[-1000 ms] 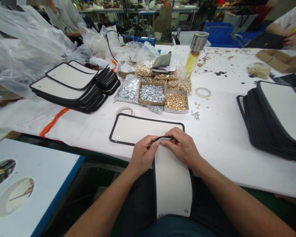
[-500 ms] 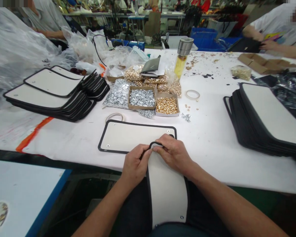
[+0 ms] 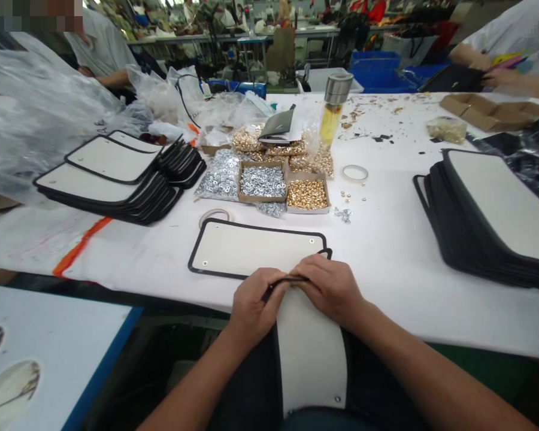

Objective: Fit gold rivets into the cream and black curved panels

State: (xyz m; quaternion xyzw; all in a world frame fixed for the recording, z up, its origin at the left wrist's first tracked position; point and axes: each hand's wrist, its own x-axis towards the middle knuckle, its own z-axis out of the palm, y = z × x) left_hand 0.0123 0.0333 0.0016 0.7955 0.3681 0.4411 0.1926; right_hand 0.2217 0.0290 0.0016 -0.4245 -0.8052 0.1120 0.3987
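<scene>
Both hands pinch the far edge of a pale panel with black binding (image 3: 313, 347), which hangs down over my lap; an eyelet shows in its lower right corner. My left hand (image 3: 257, 300) is closed on the edge's left part. On the right part, my right hand (image 3: 330, 286) is closed too, close beside the left. Fingers hide most of the gripped edge. Just beyond lies a second black-edged panel (image 3: 256, 244), flat on the table, with eyelets in its visible corners.
Stacks of similar panels stand at left (image 3: 99, 179) and right (image 3: 498, 203). Boxes of silver eyelets (image 3: 263, 181) and golden eyelets (image 3: 307, 194) sit mid-table, near a tape roll (image 3: 354, 173) and a glass bottle (image 3: 335, 114). Two people sit across the table.
Both hands have moved slightly down, and the far edge of the held panel, arched before, is now pressed flatter between them. The view has shifted a little left.
</scene>
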